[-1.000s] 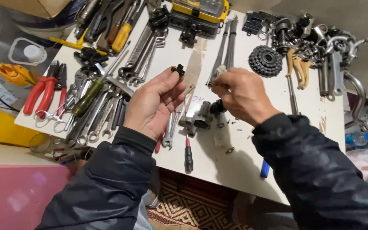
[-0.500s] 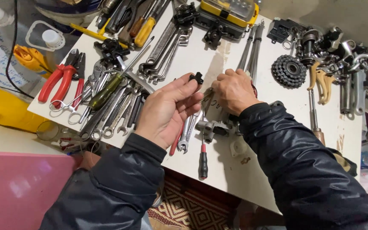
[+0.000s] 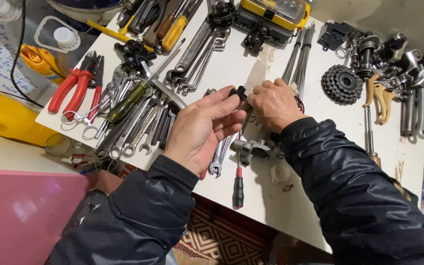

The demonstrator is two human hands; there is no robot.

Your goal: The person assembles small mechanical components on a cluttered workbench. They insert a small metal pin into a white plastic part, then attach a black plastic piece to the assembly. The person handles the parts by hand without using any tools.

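Note:
My left hand (image 3: pixel 203 128) is raised above a white board (image 3: pixel 251 64), pinching a small black part (image 3: pixel 239 93) between thumb and fingertips. My right hand (image 3: pixel 275 104) is curled right beside it, fingers closed at the same black part; what else it holds is hidden. Both arms wear dark shiny jacket sleeves. Below the hands lie a grey metal fitting (image 3: pixel 252 148), a wrench (image 3: pixel 218 159) and a screwdriver with a red and black handle (image 3: pixel 239 184).
Spanners and wrenches (image 3: pixel 143 125) crowd the board's left side, with red pliers (image 3: pixel 74 88). A yellow case (image 3: pixel 276 13), thin rods (image 3: pixel 300 64), a cog cassette (image 3: pixel 342 84) and bike parts (image 3: pixel 408 83) lie at the back and right. A yellow object (image 3: pixel 1 118) sits left.
The view has shifted, so the board sits further right and lower. My hands have come together; the right hand now touches the black part held by the left.

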